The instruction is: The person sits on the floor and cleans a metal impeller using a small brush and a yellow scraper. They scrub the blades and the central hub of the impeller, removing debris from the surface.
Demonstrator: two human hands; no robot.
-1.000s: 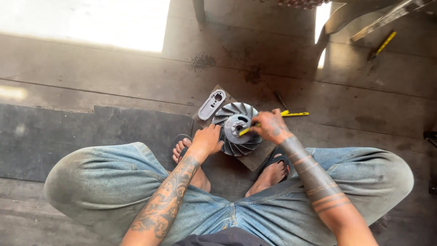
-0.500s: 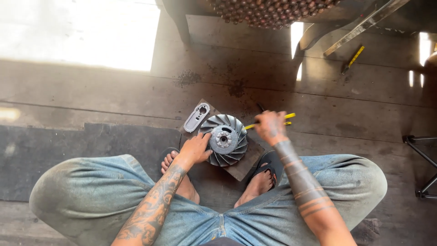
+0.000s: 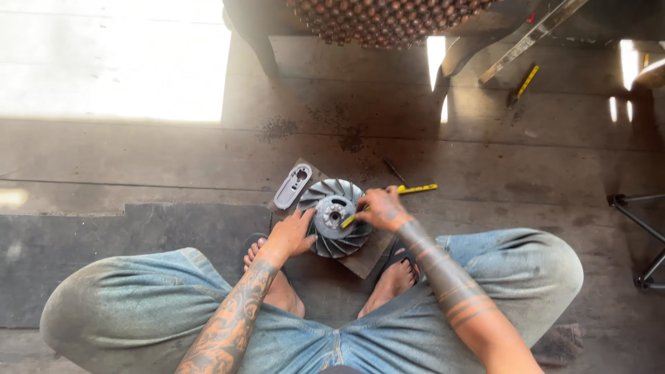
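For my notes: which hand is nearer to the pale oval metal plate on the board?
Left. The left hand rests just below the plate, on the finned wheel; the right hand is beyond the wheel.

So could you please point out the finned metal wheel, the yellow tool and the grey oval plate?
finned metal wheel (image 3: 331,242): head view, lower fins.
yellow tool (image 3: 418,188): head view, far end.
grey oval plate (image 3: 291,187): head view, middle.

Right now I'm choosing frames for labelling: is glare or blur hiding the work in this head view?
Head view: sunlight blows out the floor patch at upper left, with smaller glare streaks at upper right; the finned metal disc, left hand and right hand sit in even shade, fairly sharp, without strong shadows.
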